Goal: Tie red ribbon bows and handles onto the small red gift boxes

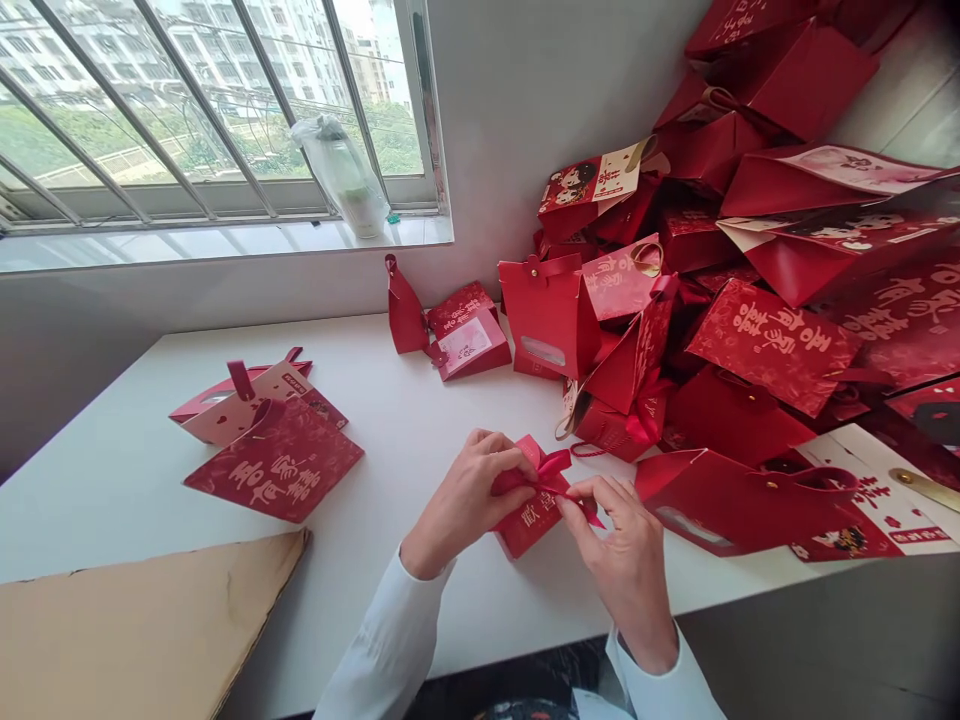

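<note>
Left hand (474, 490), right hand (624, 540) (pinching).

Primary light source: daylight, entering through the window (206, 60) at upper left. Exposure: bright overall. The buildings (304, 50) outside are pale and partly washed out. The sill (225, 240) shows glare, crossed by shadow bands. The wall (225, 285) below it is dim grey. The white table (420, 420) is evenly lit, with soft shading near the cardboard (135, 620). Deeper shadow fills gaps in the pile of red boxes (750, 330); the floor (810, 630) at lower right is dark. Focus: left hand (472, 490), right hand (619, 530) and ribbon (553, 465) appear reasonably sharp. Distortion: wide-angle stretching is evident toward the right edge.
</note>
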`<state>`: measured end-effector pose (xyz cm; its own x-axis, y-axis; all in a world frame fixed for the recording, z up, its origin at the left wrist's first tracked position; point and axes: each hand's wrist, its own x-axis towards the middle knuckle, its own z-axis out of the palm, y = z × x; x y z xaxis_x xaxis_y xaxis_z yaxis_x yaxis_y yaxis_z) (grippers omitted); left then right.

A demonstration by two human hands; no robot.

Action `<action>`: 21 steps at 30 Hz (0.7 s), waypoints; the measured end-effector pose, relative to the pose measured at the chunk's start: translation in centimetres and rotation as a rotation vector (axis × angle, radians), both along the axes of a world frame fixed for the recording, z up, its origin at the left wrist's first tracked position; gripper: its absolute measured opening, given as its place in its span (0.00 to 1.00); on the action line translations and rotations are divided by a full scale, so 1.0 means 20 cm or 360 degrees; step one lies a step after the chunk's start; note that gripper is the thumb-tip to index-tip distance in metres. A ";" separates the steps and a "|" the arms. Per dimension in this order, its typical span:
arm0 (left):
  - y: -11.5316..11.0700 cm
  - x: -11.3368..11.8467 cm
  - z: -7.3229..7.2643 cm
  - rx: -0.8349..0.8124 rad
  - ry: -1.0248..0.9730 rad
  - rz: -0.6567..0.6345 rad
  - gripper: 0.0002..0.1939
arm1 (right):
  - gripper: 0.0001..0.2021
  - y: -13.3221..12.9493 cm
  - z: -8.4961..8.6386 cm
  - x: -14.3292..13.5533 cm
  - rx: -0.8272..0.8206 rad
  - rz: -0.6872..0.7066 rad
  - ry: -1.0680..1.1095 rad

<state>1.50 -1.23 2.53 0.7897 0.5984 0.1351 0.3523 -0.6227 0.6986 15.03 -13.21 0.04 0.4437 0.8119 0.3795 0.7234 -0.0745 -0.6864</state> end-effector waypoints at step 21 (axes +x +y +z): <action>0.05 -0.13 0.05 -0.0303 -0.0118 -0.0016 0.07 | 0.19 -0.11 -0.04 0.13 -0.0379 0.0088 0.0159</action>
<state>-1.01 -0.30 3.48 0.7879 0.6108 0.0786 0.2898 -0.4803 0.8278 17.65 -15.49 -0.70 0.4218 0.8971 0.1313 0.6605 -0.2048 -0.7223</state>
